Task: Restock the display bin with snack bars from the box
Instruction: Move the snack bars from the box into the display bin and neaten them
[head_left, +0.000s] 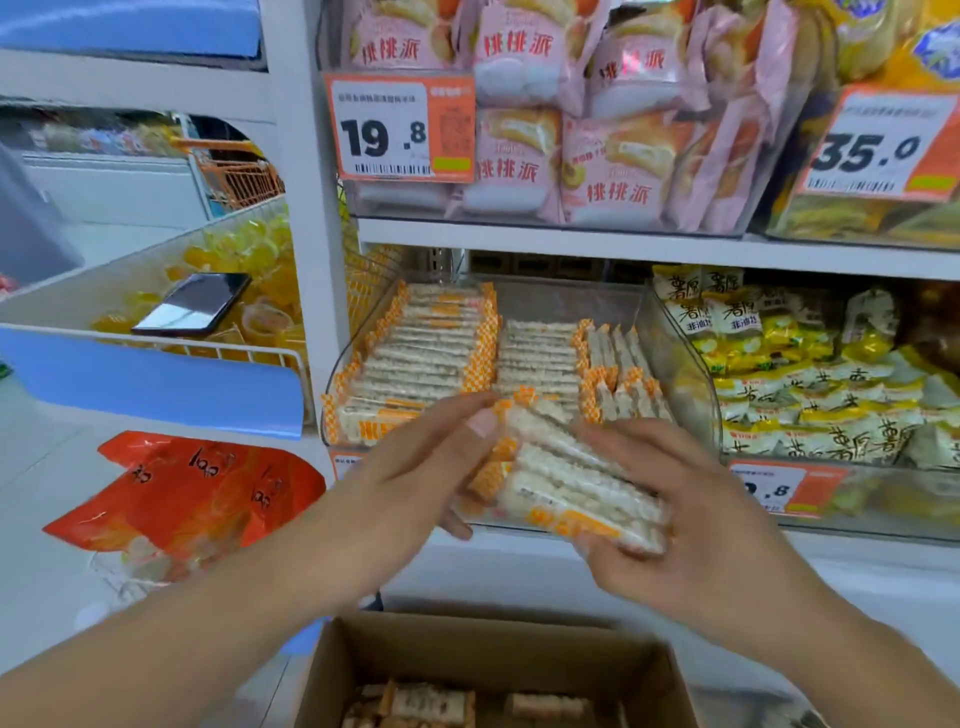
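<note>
Snack bars (571, 483), one handful: several clear-wrapped pale bars with orange checked ends, stacked flat against each other, held in the air just in front of the display bin (691, 374) and above the box (519, 660). Long axis of the stack: slanting from upper left, far, to lower right, near. Right hand (691, 525): cupped round the near right end, fingers curled under and over the stack, carrying most of it. Left hand (415, 478): thumb and fingers closed on the far left ends, steadying them. Display bin: clear-walled, on the middle shelf, directly beyond the hands and slightly higher; holds a full left row of bars laid crosswise, a shorter middle row, and some bars standing on edge at right. The free space appears to lie behind the shorter rows, so the stack would likely need to go forward and up over the front wall, probably turned crosswise to match the rows; both hands are about equally near. Box: brown cardboard, open, at the near bottom edge, with a few bars remaining inside. Surroundings: pink pastry packets on the shelf above with a price tag (400, 127) reading 19.8; yellow snack packets (810, 395) in the right-hand bin; a phone (195, 304) lying on a bin of yellow jelly cups at left; an orange bag (187, 493) below it.
</note>
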